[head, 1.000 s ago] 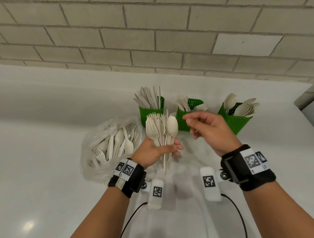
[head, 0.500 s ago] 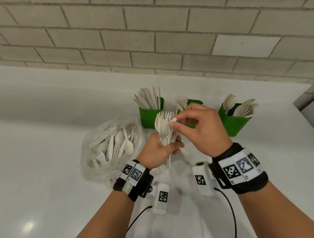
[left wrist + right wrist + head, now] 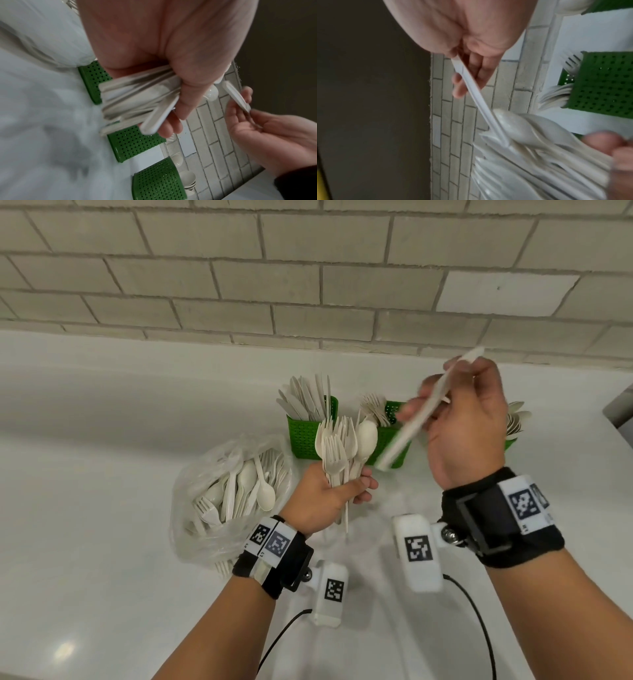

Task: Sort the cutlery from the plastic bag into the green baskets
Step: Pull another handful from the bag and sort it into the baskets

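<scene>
Head view: the left hand (image 3: 322,496) grips an upright bunch of forks and a spoon (image 3: 342,450) above the white surface (image 3: 102,542), near the plastic bag (image 3: 229,494) of cutlery at left. The right hand (image 3: 469,433) pinches a single blurred utensil (image 3: 421,416), held slanted above the three green baskets (image 3: 305,440) at the far side.

Left wrist view: fingers (image 3: 187,100) wrap the bundled handles (image 3: 137,100); baskets stand beyond.

Right wrist view: fingers (image 3: 479,73) pinch the utensil's handle (image 3: 477,98); its far end meets the bunch.
</scene>
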